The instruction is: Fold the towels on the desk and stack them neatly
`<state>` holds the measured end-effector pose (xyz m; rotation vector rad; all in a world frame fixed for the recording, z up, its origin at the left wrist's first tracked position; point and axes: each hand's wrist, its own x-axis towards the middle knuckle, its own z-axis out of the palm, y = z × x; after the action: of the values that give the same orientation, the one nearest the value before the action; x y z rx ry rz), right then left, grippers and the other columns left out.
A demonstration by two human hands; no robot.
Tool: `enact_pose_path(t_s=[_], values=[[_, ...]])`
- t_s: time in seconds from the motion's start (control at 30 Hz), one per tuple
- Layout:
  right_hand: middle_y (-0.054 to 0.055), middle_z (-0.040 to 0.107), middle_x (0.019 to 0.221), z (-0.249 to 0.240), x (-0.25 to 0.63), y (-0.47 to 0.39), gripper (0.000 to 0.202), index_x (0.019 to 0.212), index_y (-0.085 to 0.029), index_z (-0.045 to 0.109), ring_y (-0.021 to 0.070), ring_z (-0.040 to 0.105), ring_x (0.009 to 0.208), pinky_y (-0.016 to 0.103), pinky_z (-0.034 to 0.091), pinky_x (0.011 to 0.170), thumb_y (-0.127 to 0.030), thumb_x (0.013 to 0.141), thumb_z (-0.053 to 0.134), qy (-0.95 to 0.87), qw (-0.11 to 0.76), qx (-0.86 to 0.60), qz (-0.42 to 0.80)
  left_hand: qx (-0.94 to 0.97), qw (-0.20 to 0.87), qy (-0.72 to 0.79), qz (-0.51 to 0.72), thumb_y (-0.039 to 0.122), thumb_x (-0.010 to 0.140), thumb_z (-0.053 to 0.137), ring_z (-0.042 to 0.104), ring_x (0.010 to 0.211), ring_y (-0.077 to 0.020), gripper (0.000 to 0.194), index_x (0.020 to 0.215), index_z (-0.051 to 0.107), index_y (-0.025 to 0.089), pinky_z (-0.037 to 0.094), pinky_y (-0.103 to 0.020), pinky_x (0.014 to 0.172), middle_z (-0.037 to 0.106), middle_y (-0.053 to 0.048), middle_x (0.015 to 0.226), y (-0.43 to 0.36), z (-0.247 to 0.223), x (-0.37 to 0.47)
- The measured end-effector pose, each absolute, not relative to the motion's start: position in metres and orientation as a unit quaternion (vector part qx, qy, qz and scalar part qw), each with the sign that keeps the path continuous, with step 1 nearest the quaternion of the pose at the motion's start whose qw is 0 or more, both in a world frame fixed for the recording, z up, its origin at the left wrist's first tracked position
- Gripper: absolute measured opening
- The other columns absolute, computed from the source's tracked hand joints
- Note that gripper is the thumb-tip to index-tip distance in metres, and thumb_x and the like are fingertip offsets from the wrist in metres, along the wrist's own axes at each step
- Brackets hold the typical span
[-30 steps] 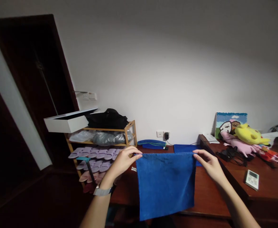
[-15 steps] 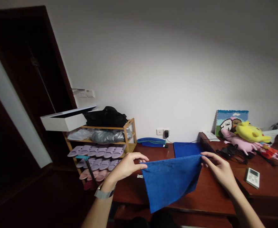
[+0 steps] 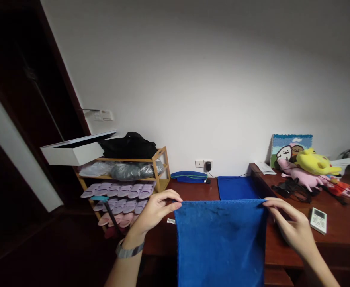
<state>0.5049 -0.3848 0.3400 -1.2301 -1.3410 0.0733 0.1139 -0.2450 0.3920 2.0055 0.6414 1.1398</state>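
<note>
A blue cloth (image 3: 221, 239) with dark smudges near its upper edge hangs spread between my hands, its lower end running out of view. My left hand (image 3: 159, 207) pinches the top left corner between thumb and fingers, a silvery band around its wrist. At the top right corner, my right hand (image 3: 292, 221) grips the cloth the same way. Behind it, another blue cloth (image 3: 237, 187) lies flat on the brown table (image 3: 197, 193), and a folded blue cloth (image 3: 189, 176) rests by the wall.
A wooden rack (image 3: 159, 157) on the left bears slippers (image 3: 127, 189), a black bag (image 3: 130, 146) and an open white box (image 3: 73, 154). To the right are plush toys (image 3: 316, 163), a picture (image 3: 291, 149), black cables (image 3: 294, 191) and a white calculator-like device (image 3: 318, 220).
My hands have moved farther apart, the right one shifting right. The held cloth now hangs wider, straighter and lower. The camera view has shifted slightly.
</note>
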Motion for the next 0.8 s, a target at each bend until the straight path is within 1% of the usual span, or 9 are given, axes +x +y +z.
enact_pose_path(t_s=[0.07, 0.17, 0.27, 0.4, 0.5, 0.57, 0.67, 0.7, 0.8], values=[[0.008, 0.077, 0.106, 0.337, 0.507, -0.387, 0.025, 0.090, -0.028, 0.079, 0.0246, 0.073, 0.093, 0.028, 0.061, 0.065, -0.047, 0.092, 0.061, -0.599, 0.599, -0.532, 0.004, 0.793, 0.370, 0.245, 0.418, 0.042, 0.083, 0.080, 0.066, 0.080, -0.0178, 0.021, 0.084, 0.078, 0.021, 0.056, -0.029, 0.074, 0.073, -0.006, 0.090, -0.248, 0.392, 0.113], [0.006, 0.076, 0.108, 0.331, 0.512, -0.392, 0.021, 0.096, -0.030, 0.079, 0.0234, 0.074, 0.092, 0.029, 0.061, 0.070, -0.039, 0.094, 0.060, -0.615, 0.588, -0.523, -0.043, 0.808, 0.374, 0.239, 0.386, 0.039, 0.085, 0.078, 0.066, 0.080, -0.0177, 0.017, 0.086, 0.078, 0.022, 0.056, -0.029, 0.074, 0.072, -0.006, 0.090, -0.259, 0.395, 0.114], [0.004, 0.076, 0.109, 0.327, 0.515, -0.396, 0.019, 0.101, -0.032, 0.078, 0.0228, 0.073, 0.095, 0.032, 0.061, 0.080, -0.034, 0.093, 0.061, -0.617, 0.582, -0.521, -0.100, 0.820, 0.383, 0.222, 0.362, 0.037, 0.088, 0.074, 0.066, 0.081, -0.0188, 0.014, 0.087, 0.078, 0.024, 0.056, -0.031, 0.077, 0.071, -0.005, 0.088, -0.276, 0.398, 0.121], [0.004, 0.075, 0.111, 0.330, 0.515, -0.384, 0.019, 0.104, -0.031, 0.075, 0.0239, 0.071, 0.100, 0.037, 0.055, 0.095, -0.033, 0.093, 0.060, -0.595, 0.574, -0.536, -0.169, 0.835, 0.402, 0.186, 0.327, 0.036, 0.092, 0.068, 0.066, 0.081, -0.0201, 0.015, 0.085, 0.079, 0.026, 0.054, -0.034, 0.081, 0.070, -0.006, 0.085, -0.295, 0.396, 0.136], [0.006, 0.074, 0.113, 0.333, 0.510, -0.347, 0.020, 0.104, -0.029, 0.074, 0.0253, 0.069, 0.105, 0.040, 0.052, 0.101, -0.034, 0.094, 0.058, -0.578, 0.581, -0.545, -0.180, 0.815, 0.448, 0.174, 0.323, 0.036, 0.091, 0.069, 0.065, 0.082, -0.0193, 0.015, 0.086, 0.078, 0.026, 0.053, -0.032, 0.079, 0.069, -0.006, 0.086, -0.290, 0.380, 0.145], [0.007, 0.073, 0.112, 0.330, 0.503, -0.303, 0.021, 0.103, -0.028, 0.073, 0.0256, 0.068, 0.106, 0.042, 0.051, 0.101, -0.034, 0.095, 0.054, -0.580, 0.585, -0.545, -0.157, 0.776, 0.489, 0.206, 0.341, 0.039, 0.087, 0.072, 0.064, 0.081, -0.0182, 0.016, 0.084, 0.076, 0.024, 0.052, -0.029, 0.074, 0.068, -0.005, 0.088, -0.274, 0.356, 0.146], [0.009, 0.072, 0.111, 0.310, 0.479, -0.217, 0.026, 0.103, -0.025, 0.072, 0.0244, 0.066, 0.107, 0.043, 0.051, 0.102, -0.030, 0.095, 0.047, -0.620, 0.565, -0.539, -0.077, 0.689, 0.537, 0.294, 0.387, 0.043, 0.081, 0.076, 0.061, 0.073, -0.0159, 0.023, 0.082, 0.070, 0.021, 0.050, -0.026, 0.067, 0.064, -0.001, 0.079, -0.236, 0.299, 0.140], [0.010, 0.072, 0.113, 0.298, 0.466, -0.187, 0.029, 0.105, -0.024, 0.071, 0.0238, 0.066, 0.108, 0.042, 0.051, 0.103, -0.027, 0.095, 0.044, -0.643, 0.543, -0.539, -0.037, 0.660, 0.549, 0.324, 0.398, 0.045, 0.080, 0.075, 0.060, 0.068, -0.0156, 0.025, 0.083, 0.068, 0.021, 0.050, -0.026, 0.065, 0.061, 0.001, 0.072, -0.222, 0.275, 0.136], [0.011, 0.070, 0.123, 0.254, 0.418, -0.111, 0.040, 0.110, -0.022, 0.071, 0.0214, 0.063, 0.119, 0.041, 0.046, 0.110, -0.016, 0.092, 0.037, -0.688, 0.457, -0.558, 0.074, 0.607, 0.536, 0.407, 0.422, 0.052, 0.074, 0.073, 0.059, 0.061, -0.0155, 0.032, 0.079, 0.064, 0.021, 0.048, -0.028, 0.058, 0.060, 0.003, 0.071, -0.183, 0.197, 0.118]])
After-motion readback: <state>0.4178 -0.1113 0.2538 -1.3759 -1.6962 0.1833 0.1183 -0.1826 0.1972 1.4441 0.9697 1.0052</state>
